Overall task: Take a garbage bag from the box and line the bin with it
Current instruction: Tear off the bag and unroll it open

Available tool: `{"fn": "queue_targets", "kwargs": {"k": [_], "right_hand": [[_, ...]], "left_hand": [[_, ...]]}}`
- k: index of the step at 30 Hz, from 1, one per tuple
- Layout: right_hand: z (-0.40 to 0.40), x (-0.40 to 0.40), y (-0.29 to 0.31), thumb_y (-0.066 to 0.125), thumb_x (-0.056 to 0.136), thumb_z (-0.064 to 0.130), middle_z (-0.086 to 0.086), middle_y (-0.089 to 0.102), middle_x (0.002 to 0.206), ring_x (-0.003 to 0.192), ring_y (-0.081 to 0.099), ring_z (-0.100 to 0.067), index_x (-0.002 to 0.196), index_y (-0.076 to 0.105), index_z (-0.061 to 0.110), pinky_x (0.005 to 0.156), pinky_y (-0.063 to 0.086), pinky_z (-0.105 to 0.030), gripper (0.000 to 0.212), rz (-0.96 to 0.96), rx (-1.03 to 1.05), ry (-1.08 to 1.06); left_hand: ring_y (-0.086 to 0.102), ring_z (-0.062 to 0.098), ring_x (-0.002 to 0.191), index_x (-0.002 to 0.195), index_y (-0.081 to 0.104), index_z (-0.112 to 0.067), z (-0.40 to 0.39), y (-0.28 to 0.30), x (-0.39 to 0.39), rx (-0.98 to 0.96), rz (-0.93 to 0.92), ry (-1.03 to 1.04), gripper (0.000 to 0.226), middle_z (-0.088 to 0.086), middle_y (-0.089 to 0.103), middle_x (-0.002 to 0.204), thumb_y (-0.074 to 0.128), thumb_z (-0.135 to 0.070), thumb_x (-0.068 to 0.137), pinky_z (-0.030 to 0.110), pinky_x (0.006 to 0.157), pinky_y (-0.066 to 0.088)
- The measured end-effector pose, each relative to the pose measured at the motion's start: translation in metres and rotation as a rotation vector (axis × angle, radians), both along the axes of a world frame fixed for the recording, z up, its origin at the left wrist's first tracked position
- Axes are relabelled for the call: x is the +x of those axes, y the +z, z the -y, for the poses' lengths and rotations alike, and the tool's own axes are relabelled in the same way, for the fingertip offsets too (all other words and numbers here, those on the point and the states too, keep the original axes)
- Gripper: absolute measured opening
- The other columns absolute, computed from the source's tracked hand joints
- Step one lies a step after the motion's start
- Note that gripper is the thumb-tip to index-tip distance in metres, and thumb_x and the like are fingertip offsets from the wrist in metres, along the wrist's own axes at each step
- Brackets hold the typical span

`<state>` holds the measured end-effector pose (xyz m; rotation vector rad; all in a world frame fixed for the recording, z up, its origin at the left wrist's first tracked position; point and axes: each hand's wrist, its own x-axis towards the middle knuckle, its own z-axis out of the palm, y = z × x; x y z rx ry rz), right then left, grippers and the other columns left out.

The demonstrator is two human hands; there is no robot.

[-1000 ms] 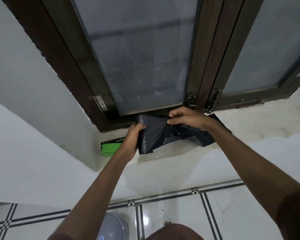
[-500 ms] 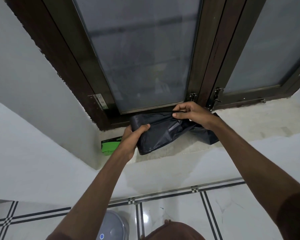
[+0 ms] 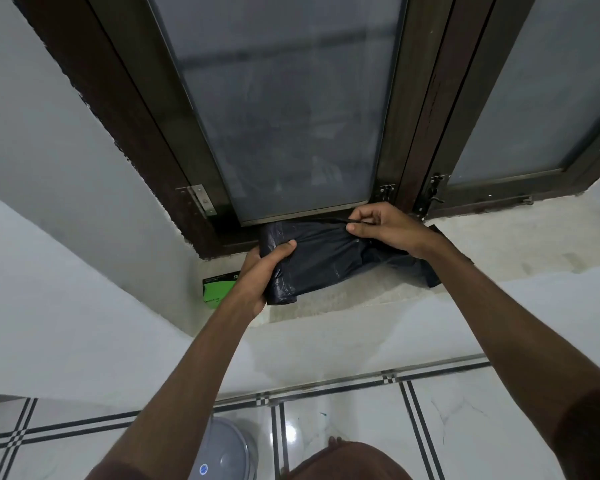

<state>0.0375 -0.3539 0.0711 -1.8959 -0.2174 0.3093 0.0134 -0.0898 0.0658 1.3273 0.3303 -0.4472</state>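
Garbage bag (image 3: pixel 329 258), black and crumpled, lies on the window sill (image 3: pixel 499 244) with its far edge against the dark window frame (image 3: pixel 426 109), so there is no room beyond it; toward the person the sill's front edge is free. The left hand (image 3: pixel 260 275) grips the bag's left end, thumb curled over the top, fingers hidden beneath. The right hand (image 3: pixel 388 226) pinches a thin strip of the plastic at the bag's upper edge, fingers curled, its knuckles just short of the frame and the latches (image 3: pixel 433 194). Left of the left grip, partly hidden behind the wrist, a green box (image 3: pixel 219 287) rests on the sill in the corner by the white wall (image 3: pixel 49 150). Below both forearms, the tiled floor (image 3: pixel 361 427) shows a round grey lidded bin (image 3: pixel 222 452) near the bottom edge. Compared with half a second ago, the right hand has drawn slightly rightward and the bag lies flatter and more stretched between the two grips; the left hand has hardly moved.
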Motion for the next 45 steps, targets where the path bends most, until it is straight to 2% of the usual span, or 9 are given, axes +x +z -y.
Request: {"fn": "queue_targets", "kwargs": {"k": [7,11,14,19,22,30,34,40,45], "right_hand": [[-0.003,-0.004,0.003,0.077,0.083,0.038,-0.005,0.076,0.098,0.093,0.072,-0.016,0.097,0.074,0.013,0.083,0.054,-0.028,0.029,-0.027,-0.074,0.034],[-0.010,-0.004,0.003,0.080,0.082,0.033,-0.009,0.076,0.093,0.085,0.071,-0.016,0.093,0.076,0.011,0.076,0.053,-0.031,0.024,-0.053,-0.116,0.090],[-0.013,-0.004,0.003,0.078,0.085,0.022,-0.019,0.074,0.101,0.090,0.071,-0.021,0.098,0.074,0.001,0.083,0.054,-0.036,0.025,-0.055,-0.059,0.101],[-0.015,-0.004,-0.002,0.076,0.087,0.020,-0.014,0.076,0.101,0.092,0.071,-0.018,0.098,0.075,0.005,0.086,0.054,-0.034,0.019,-0.070,-0.066,0.117],[-0.018,-0.004,-0.005,0.075,0.088,0.021,-0.004,0.077,0.093,0.085,0.070,-0.010,0.094,0.076,0.010,0.077,0.052,-0.023,0.012,-0.060,-0.104,0.107],[-0.020,-0.003,-0.006,0.075,0.088,0.021,0.005,0.070,0.074,0.069,0.063,-0.004,0.085,0.074,0.013,0.068,0.046,-0.024,0.009,-0.013,-0.207,0.053],[-0.016,-0.006,0.001,0.073,0.090,0.023,0.006,0.069,0.077,0.072,0.063,-0.002,0.087,0.071,0.012,0.070,0.046,-0.023,0.011,-0.043,-0.175,0.088],[-0.021,-0.010,0.010,0.056,0.099,0.044,0.005,0.061,0.078,0.077,0.057,-0.006,0.084,0.065,0.009,0.079,0.039,-0.024,0.039,-0.009,-0.035,0.086],[-0.022,-0.006,0.007,0.062,0.098,0.026,0.007,0.065,0.077,0.078,0.060,-0.006,0.082,0.069,0.007,0.083,0.042,-0.027,0.026,-0.001,-0.018,0.005]], "left_hand": [[0.072,0.025,0.099,0.122,0.058,-0.012,-0.001,-0.002,-0.004,0.009,0.029,0.006,0.046,0.011,0.072,0.114,0.079,-0.019,0.081,0.035,0.074,0.060],[0.072,0.024,0.096,0.113,0.059,-0.016,0.000,0.001,-0.005,0.016,0.068,-0.016,0.036,0.011,0.071,0.111,0.076,-0.011,0.082,0.036,0.076,0.060],[0.071,0.024,0.094,0.109,0.057,-0.018,0.001,0.002,-0.005,0.049,0.098,-0.007,0.034,0.011,0.069,0.109,0.075,-0.007,0.082,0.035,0.075,0.060],[0.070,0.025,0.093,0.100,0.060,-0.025,0.001,-0.001,-0.003,0.203,0.185,-0.013,0.031,0.009,0.069,0.103,0.075,-0.005,0.082,0.038,0.078,0.061],[0.070,0.021,0.087,0.095,0.060,-0.028,0.003,-0.002,-0.003,0.247,0.217,-0.010,0.030,0.006,0.069,0.097,0.074,-0.005,0.082,0.034,0.071,0.061],[0.070,0.022,0.086,0.100,0.063,-0.021,0.011,-0.003,-0.002,0.270,0.247,-0.021,0.029,0.006,0.071,0.094,0.074,-0.004,0.080,0.033,0.069,0.060],[0.071,0.031,0.097,0.116,0.062,-0.015,0.005,-0.006,0.000,0.211,0.185,-0.054,0.042,0.015,0.071,0.108,0.078,-0.009,0.078,0.043,0.080,0.061],[0.071,0.028,0.100,0.126,0.057,-0.013,-0.003,-0.005,0.000,0.129,0.134,-0.076,0.055,0.013,0.069,0.115,0.081,-0.012,0.077,0.040,0.081,0.061],[0.071,0.024,0.099,0.125,0.057,-0.015,-0.004,-0.004,-0.004,0.088,0.121,-0.043,0.056,0.008,0.071,0.114,0.082,-0.024,0.076,0.033,0.077,0.060]]}}
